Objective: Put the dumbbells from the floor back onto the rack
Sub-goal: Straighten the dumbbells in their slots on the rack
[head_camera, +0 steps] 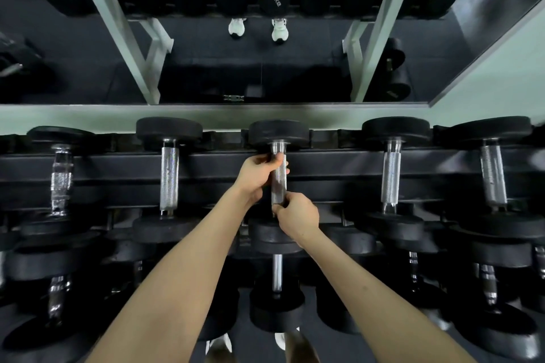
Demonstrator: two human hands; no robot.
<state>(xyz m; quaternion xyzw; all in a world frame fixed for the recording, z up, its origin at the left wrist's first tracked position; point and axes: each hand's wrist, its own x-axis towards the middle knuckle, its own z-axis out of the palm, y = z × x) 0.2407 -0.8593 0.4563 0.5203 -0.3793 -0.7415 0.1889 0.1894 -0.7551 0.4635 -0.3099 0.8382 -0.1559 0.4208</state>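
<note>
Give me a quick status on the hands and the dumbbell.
Both hands on one dumbbell handle: left hand high, right hand low. Dumbbell lies across the top shelf of the rack, between neighbours. Nothing in the way.

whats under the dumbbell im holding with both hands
Below the held dumbbell, gripped by the left hand and right hand, another dumbbell sits on a lower tier. The right hand covers part of its far head.

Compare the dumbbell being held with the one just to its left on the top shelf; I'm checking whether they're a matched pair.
The held dumbbell has both hands, left hand and right hand, wrapped on its handle; the left neighbour is untouched. The neighbour's far head looks slightly wider. Both lie front to back on the top shelf, with knurled chrome handles and black round heads.
</note>
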